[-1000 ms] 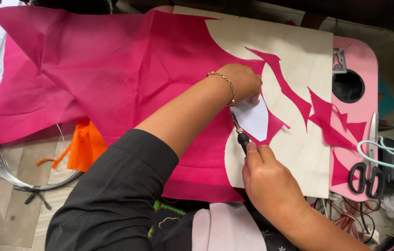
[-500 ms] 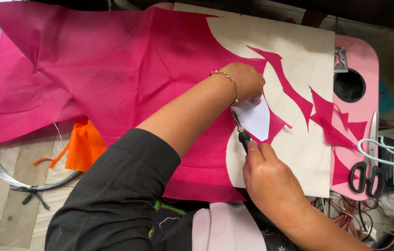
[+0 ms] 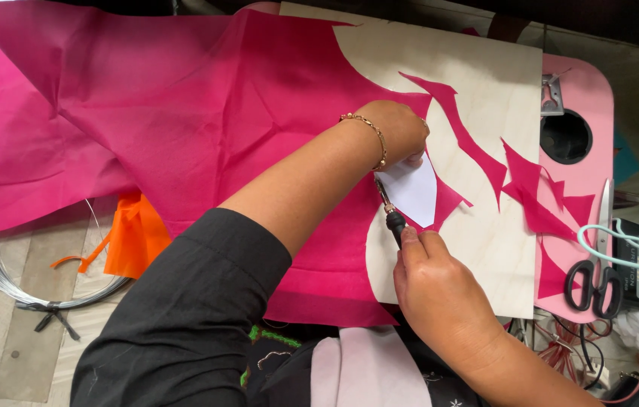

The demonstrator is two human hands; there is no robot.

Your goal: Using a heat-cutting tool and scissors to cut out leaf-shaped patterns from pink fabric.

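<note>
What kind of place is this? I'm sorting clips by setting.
Probably a home craft or sewing workspace: pink fabric spread over a wooden board, scissors alongside, a coil of wire, and the right hand working a pen-like cutting tool.

Matt pink cloth (image 3: pixel 184 113) on pale smooth plywood board (image 3: pixel 485 60), white paper template (image 3: pixel 414 192), glossy black-handled tool (image 3: pixel 391 215).

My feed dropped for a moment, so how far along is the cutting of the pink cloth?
Several cut pink scraps already lie on the wooden board, and a curved edge is cut out of the pink cloth. In hand: the left hand presses a white template down while the right hand runs a black-handled cutting tool along its edge. Left: most of the cloth is uncut.
</note>
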